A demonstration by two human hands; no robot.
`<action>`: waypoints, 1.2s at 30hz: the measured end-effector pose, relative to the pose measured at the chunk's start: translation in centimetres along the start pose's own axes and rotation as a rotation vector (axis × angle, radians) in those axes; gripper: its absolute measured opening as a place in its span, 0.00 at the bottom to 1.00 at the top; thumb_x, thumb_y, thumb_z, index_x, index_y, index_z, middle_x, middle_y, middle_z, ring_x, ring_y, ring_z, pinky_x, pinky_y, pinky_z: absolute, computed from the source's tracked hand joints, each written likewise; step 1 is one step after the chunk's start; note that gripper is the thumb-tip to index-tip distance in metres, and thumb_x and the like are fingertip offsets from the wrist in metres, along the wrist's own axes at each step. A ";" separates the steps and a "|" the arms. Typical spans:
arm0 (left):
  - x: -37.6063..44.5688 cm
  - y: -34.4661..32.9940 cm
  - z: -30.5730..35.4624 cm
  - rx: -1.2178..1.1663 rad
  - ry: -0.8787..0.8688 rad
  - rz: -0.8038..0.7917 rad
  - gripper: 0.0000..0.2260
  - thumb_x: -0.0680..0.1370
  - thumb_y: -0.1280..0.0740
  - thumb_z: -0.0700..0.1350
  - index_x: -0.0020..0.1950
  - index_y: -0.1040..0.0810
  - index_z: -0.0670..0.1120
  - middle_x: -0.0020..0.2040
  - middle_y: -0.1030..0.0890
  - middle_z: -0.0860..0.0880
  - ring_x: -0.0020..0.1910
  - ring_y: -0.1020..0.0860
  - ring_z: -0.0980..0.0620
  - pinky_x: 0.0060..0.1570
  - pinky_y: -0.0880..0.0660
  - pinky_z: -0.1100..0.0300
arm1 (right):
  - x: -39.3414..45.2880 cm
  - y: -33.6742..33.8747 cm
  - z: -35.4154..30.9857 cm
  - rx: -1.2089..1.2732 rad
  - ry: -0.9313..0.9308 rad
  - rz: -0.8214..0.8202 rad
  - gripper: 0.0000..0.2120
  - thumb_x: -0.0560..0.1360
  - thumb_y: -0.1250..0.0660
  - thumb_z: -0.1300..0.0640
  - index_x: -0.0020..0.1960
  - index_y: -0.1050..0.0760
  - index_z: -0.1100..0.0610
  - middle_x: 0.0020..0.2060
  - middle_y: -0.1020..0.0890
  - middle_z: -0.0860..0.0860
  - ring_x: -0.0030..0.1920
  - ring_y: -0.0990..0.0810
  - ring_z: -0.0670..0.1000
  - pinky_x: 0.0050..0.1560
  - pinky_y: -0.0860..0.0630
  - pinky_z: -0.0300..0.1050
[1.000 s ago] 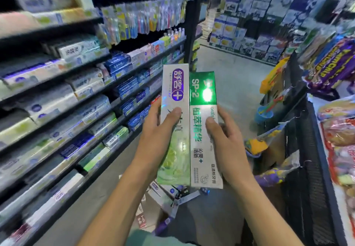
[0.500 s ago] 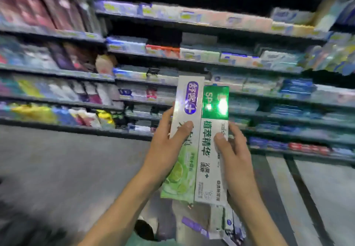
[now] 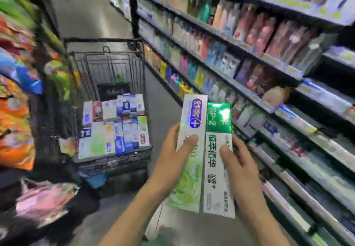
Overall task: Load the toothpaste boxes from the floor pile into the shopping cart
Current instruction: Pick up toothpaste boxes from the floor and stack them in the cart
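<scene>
Right of the shopping cart (image 3: 111,111), left hand (image 3: 172,161) and right hand (image 3: 240,169) each grip one toothpaste box (image 3: 190,149), thumbs pressed flat; advise lowering both flat onto stacked boxes.

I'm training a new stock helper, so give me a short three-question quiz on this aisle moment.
1. True or false: the shopping cart already holds toothpaste boxes.
2. Which hand holds the green-topped box? A) left hand B) right hand C) neither
3. Fill in: the purple-logo box and the green-topped box are held side by side, both standing ____.

Key
1. True: many boxes are packed upright in the cart's basket.
2. B: the right hand grips it, thumb on its front; the left hand grips the purple-logo box.
3. Upright, long edges touching, to the right of the cart and not yet over it.
</scene>
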State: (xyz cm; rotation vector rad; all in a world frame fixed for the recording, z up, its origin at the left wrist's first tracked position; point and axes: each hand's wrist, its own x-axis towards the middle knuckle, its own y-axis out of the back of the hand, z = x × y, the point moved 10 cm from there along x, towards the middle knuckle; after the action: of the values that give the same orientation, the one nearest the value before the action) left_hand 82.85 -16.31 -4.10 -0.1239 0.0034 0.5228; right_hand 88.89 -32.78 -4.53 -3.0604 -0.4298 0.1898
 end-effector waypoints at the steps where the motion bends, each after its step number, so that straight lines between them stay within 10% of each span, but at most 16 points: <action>1: 0.9 2.2 0.1 0.000 0.007 0.023 0.10 0.82 0.34 0.45 0.62 0.25 0.57 0.49 0.17 0.69 0.50 0.20 0.70 0.47 0.27 0.74 | 0.9 -2.6 0.6 0.003 -0.017 -0.028 0.17 0.81 0.35 0.60 0.68 0.25 0.48 0.53 0.13 0.52 0.52 0.14 0.54 0.52 0.19 0.50; 7: 6.0 14.7 -1.2 0.026 0.078 0.194 0.28 0.73 0.30 0.65 0.71 0.30 0.63 0.65 0.21 0.63 0.66 0.23 0.60 0.70 0.29 0.48 | 5.8 -15.6 3.5 -0.060 -0.113 -0.202 0.18 0.81 0.34 0.55 0.69 0.26 0.44 0.50 0.14 0.53 0.48 0.13 0.56 0.52 0.18 0.59; 12: 8.7 20.7 -2.6 -0.004 0.141 0.312 0.10 0.82 0.34 0.50 0.55 0.31 0.65 0.42 0.26 0.83 0.46 0.29 0.84 0.46 0.33 0.83 | 9.2 -22.9 5.4 -0.093 -0.158 -0.330 0.14 0.82 0.34 0.54 0.66 0.25 0.43 0.46 0.13 0.48 0.46 0.13 0.52 0.42 0.18 0.45; 17: 12.2 24.6 -6.1 -0.053 0.210 0.431 0.20 0.81 0.33 0.53 0.69 0.37 0.64 0.66 0.33 0.68 0.66 0.37 0.67 0.65 0.41 0.65 | 14.0 -27.3 8.7 -0.087 -0.241 -0.387 0.30 0.66 0.30 0.35 0.67 0.25 0.40 0.63 0.19 0.47 0.63 0.19 0.52 0.67 0.25 0.61; 23: 17.6 27.2 -8.3 -0.085 0.230 0.610 0.12 0.82 0.34 0.43 0.58 0.30 0.59 0.55 0.23 0.63 0.45 0.26 0.81 0.46 0.31 0.80 | 21.2 -32.1 12.5 -0.081 -0.343 -0.511 0.24 0.71 0.29 0.42 0.66 0.24 0.40 0.59 0.17 0.52 0.62 0.19 0.59 0.67 0.27 0.66; 28: 22.8 28.3 -8.1 -0.029 0.265 0.768 0.13 0.81 0.31 0.47 0.65 0.25 0.51 0.57 0.15 0.52 0.58 0.18 0.51 0.64 0.24 0.46 | 28.1 -34.5 14.4 -0.105 -0.413 -0.601 0.17 0.83 0.35 0.53 0.71 0.27 0.42 0.60 0.17 0.48 0.62 0.19 0.52 0.68 0.27 0.63; 36: 29.2 29.4 -8.7 0.011 0.297 0.865 0.15 0.80 0.30 0.50 0.65 0.25 0.52 0.56 0.15 0.53 0.59 0.18 0.51 0.66 0.26 0.42 | 35.0 -39.6 15.9 -0.104 -0.487 -0.781 0.18 0.84 0.37 0.50 0.73 0.29 0.44 0.63 0.18 0.42 0.61 0.19 0.43 0.63 0.21 0.48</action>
State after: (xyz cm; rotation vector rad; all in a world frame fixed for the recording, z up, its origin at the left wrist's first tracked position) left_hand 93.76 22.42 -17.23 -0.1876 0.3632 1.3632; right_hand 109.47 15.37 -21.83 -2.6366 -1.6265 0.8749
